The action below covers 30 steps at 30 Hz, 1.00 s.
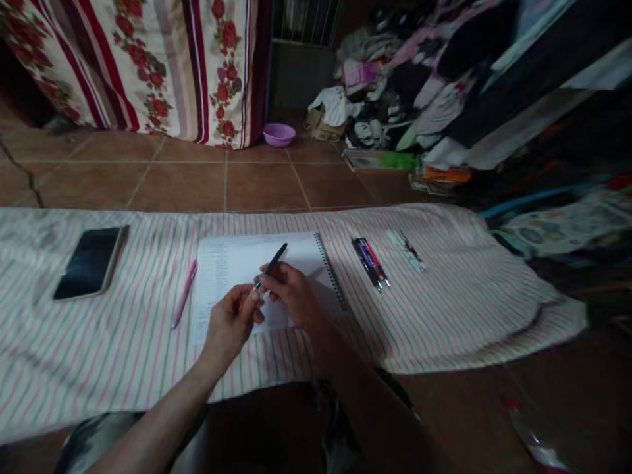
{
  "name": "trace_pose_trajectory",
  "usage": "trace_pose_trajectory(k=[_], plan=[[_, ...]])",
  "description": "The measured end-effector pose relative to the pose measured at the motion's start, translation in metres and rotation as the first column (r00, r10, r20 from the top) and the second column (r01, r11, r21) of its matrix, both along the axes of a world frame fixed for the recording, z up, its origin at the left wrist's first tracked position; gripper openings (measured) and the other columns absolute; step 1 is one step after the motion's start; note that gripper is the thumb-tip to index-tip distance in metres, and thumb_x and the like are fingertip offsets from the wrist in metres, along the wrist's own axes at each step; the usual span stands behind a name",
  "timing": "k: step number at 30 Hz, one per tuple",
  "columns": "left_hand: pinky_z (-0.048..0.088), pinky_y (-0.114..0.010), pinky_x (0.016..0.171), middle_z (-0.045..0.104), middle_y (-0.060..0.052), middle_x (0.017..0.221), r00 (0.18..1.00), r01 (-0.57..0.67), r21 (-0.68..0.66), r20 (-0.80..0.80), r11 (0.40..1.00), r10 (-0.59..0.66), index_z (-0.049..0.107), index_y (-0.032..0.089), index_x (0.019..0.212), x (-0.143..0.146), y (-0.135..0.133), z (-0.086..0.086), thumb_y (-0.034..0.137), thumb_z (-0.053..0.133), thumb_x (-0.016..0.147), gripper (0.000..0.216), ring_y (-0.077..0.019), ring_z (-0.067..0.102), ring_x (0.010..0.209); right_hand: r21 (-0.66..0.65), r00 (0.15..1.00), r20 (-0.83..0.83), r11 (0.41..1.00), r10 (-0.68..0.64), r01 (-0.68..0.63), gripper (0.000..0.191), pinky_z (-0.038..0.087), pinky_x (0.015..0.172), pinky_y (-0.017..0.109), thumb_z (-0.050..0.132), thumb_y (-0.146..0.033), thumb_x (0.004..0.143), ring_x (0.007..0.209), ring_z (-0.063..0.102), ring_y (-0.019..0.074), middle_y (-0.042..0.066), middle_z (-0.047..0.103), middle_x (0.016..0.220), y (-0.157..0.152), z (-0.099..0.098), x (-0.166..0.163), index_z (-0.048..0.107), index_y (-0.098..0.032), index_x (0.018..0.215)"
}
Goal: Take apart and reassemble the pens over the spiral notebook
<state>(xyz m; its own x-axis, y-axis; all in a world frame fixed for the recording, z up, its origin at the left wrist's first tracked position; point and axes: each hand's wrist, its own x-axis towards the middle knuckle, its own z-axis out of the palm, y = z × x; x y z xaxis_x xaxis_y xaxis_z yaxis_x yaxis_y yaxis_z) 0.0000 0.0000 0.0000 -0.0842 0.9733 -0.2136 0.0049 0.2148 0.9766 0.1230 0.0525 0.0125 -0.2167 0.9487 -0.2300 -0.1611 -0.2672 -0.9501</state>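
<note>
My right hand (pixel 291 293) is closed round a dark pen (pixel 271 263), which tilts up and away from me. My left hand (pixel 232 322) is pinched at the pen's lower tip, fingers together; whether it holds a cap I cannot make out. Both hands hover over a spiral notebook (pixel 232 263) open on a pink-striped cloth (pixel 444 309). A pink pen (pixel 184 294) lies just left of the notebook.
A dark phone (pixel 89 262) lies at the cloth's left. Right of the notebook lie a bunch of dark and pink pens (pixel 371 263) and lighter pens (pixel 407 250). Beyond are a tiled floor, a purple bowl (pixel 279 134), a floral bedcover (pixel 148 66) and piled clothes (pixel 419 85).
</note>
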Motion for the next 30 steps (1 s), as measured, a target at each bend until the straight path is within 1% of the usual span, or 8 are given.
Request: trace_pose_trajectory(k=[5,11,15,19,24,26,28,30], plan=[[0.029,-0.020,0.037,0.058,0.001,0.052,1.000,-0.014,-0.007,0.016,1.000,0.014,0.060,0.015,0.087,0.001,-0.001,0.001,0.046,0.059,0.074,0.034,-0.0087,0.045,0.036,0.017,1.000,-0.020,1.000,-0.016,0.016,0.025,0.035,0.047,0.022,0.068,-0.029,0.063,0.052,0.050,0.0077,-0.002,0.062,0.067,0.000,-0.004,-0.001,0.059,-0.016,0.083],[0.030,-0.019,0.036,0.060,0.000,0.053,0.998,-0.026,-0.006,0.055,1.000,0.026,0.061,0.014,0.086,0.002,0.000,0.001,0.044,0.061,0.072,0.033,-0.0084,0.047,0.036,0.024,1.000,-0.018,1.000,-0.008,0.009,0.023,0.036,0.047,0.021,0.066,-0.027,0.066,0.054,0.052,0.0076,0.000,0.065,0.073,-0.001,0.000,0.000,0.059,-0.015,0.085],[0.030,-0.019,0.036,0.060,0.000,0.054,0.997,-0.026,-0.013,0.072,1.000,0.027,0.062,0.014,0.087,0.002,0.000,0.001,0.043,0.062,0.072,0.033,-0.0084,0.047,0.036,0.018,0.999,-0.028,0.999,0.027,-0.027,0.024,0.037,0.047,0.020,0.065,-0.026,0.068,0.058,0.055,0.0084,0.003,0.067,0.079,-0.001,0.001,0.001,0.059,-0.016,0.089],[0.031,-0.019,0.036,0.061,-0.001,0.055,0.995,-0.028,-0.017,0.096,0.999,0.029,0.062,0.014,0.088,0.001,0.000,-0.001,0.043,0.062,0.072,0.033,-0.0091,0.049,0.037,0.030,0.999,-0.007,0.998,0.050,-0.050,0.024,0.035,0.045,0.018,0.063,-0.026,0.070,0.059,0.055,0.0082,0.003,0.067,0.081,-0.001,-0.002,0.001,0.059,-0.017,0.091],[0.035,-0.019,0.038,0.063,-0.001,0.058,0.991,-0.025,0.007,0.129,1.000,0.024,0.061,0.015,0.092,0.000,0.000,-0.008,0.040,0.062,0.073,0.031,-0.0094,0.052,0.041,0.098,0.993,-0.037,0.989,0.114,-0.110,0.024,0.034,0.045,0.017,0.061,-0.025,0.073,0.062,0.057,0.0084,0.002,0.067,0.085,-0.001,-0.006,0.004,0.059,-0.019,0.096],[0.040,-0.020,0.043,0.066,-0.002,0.064,0.984,-0.031,0.035,0.179,0.999,0.024,0.061,0.016,0.092,0.000,0.001,-0.012,0.038,0.063,0.074,0.028,-0.0109,0.057,0.049,0.134,0.990,-0.048,0.983,0.132,-0.125,0.024,0.034,0.045,0.017,0.061,-0.025,0.073,0.061,0.056,0.0078,0.002,0.066,0.085,-0.001,-0.005,0.004,0.060,-0.020,0.096],[0.047,-0.023,0.057,0.068,-0.003,0.072,0.971,-0.053,0.076,0.237,0.996,0.034,0.062,0.017,0.092,0.000,0.002,-0.015,0.035,0.065,0.073,0.026,-0.0133,0.062,0.063,0.171,0.988,-0.047,0.975,0.149,-0.139,0.023,0.035,0.046,0.018,0.060,-0.024,0.074,0.059,0.055,0.0076,0.001,0.066,0.084,-0.002,-0.002,0.005,0.060,-0.021,0.097],[0.050,-0.028,0.070,0.070,-0.005,0.080,0.969,-0.098,0.112,0.236,0.989,0.069,0.065,0.017,0.091,0.000,0.003,-0.016,0.034,0.067,0.071,0.027,-0.0161,0.064,0.073,0.222,0.985,-0.037,0.962,0.170,-0.158,0.024,0.040,0.051,0.019,0.060,-0.023,0.074,0.062,0.056,0.0083,0.001,0.066,0.083,-0.003,0.000,0.005,0.060,-0.021,0.097]])
